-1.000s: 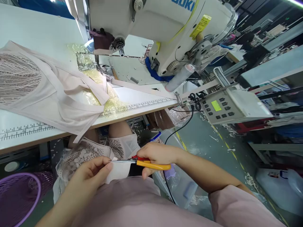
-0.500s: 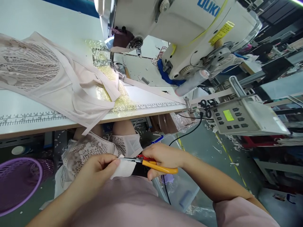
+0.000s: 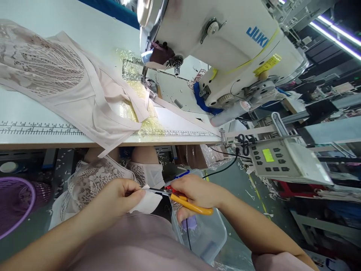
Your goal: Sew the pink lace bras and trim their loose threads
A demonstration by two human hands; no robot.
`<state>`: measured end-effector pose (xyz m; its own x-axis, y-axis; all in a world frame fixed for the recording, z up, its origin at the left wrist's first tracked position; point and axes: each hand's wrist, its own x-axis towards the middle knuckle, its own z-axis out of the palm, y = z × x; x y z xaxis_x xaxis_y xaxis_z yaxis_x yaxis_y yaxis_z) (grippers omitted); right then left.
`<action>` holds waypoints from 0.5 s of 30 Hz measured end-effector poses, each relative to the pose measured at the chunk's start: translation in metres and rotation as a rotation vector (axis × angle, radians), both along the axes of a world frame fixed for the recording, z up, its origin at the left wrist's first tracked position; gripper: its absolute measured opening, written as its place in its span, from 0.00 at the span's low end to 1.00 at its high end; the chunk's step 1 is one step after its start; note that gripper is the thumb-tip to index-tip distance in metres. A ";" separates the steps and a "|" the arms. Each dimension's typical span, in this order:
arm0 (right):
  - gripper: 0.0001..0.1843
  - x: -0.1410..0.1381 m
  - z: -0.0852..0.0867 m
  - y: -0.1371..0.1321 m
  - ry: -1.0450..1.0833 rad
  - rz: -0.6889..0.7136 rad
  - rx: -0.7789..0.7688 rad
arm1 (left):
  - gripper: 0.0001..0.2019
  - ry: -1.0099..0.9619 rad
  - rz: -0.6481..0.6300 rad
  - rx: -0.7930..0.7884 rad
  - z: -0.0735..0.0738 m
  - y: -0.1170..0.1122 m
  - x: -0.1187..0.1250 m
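Over my lap, my left hand (image 3: 125, 195) pinches a small white piece of fabric (image 3: 148, 203) between thumb and fingers. My right hand (image 3: 194, 194) grips scissors (image 3: 194, 206) with orange and red handles. Their blades point left and lie along the upper edge of the white fabric, with the tips close to my left fingertips. Whether the blades are parted is hard to tell. A beige lace garment (image 3: 96, 184) lies across my lap, partly behind my left hand. Another lace garment (image 3: 93, 90) is spread on the table, one strap hanging over the front edge.
A sewing machine (image 3: 225, 41) stands on the table (image 3: 25, 137), which has a ruler strip along its front. A beige band runs from the machine toward a control box (image 3: 273, 156). A purple basket (image 3: 31, 210) is at lower left; a clear plastic bin (image 3: 210, 235) sits below my right hand.
My view has shifted slightly, so the machine appears farther right. Both hands keep their holds, and the scissors are tilted a little more downward at the handle end.
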<state>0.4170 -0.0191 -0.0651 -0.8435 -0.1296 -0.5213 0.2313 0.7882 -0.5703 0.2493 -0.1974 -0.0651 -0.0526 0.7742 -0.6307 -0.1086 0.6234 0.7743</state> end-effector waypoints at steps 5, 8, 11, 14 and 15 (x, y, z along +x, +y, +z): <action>0.36 0.000 0.001 -0.001 0.023 -0.005 0.086 | 0.18 -0.052 -0.001 -0.028 0.002 0.000 -0.003; 0.35 0.000 0.000 0.000 0.053 -0.034 0.061 | 0.17 -0.081 -0.021 -0.047 0.005 0.001 -0.005; 0.34 0.001 -0.005 0.000 0.101 -0.073 0.002 | 0.17 -0.068 -0.016 -0.031 0.007 0.002 -0.006; 0.34 0.002 -0.011 0.000 0.156 -0.112 -0.040 | 0.16 -0.051 0.010 -0.024 0.006 0.003 -0.006; 0.34 0.003 -0.013 0.000 0.180 -0.131 -0.048 | 0.16 -0.041 0.021 -0.023 0.006 0.002 -0.007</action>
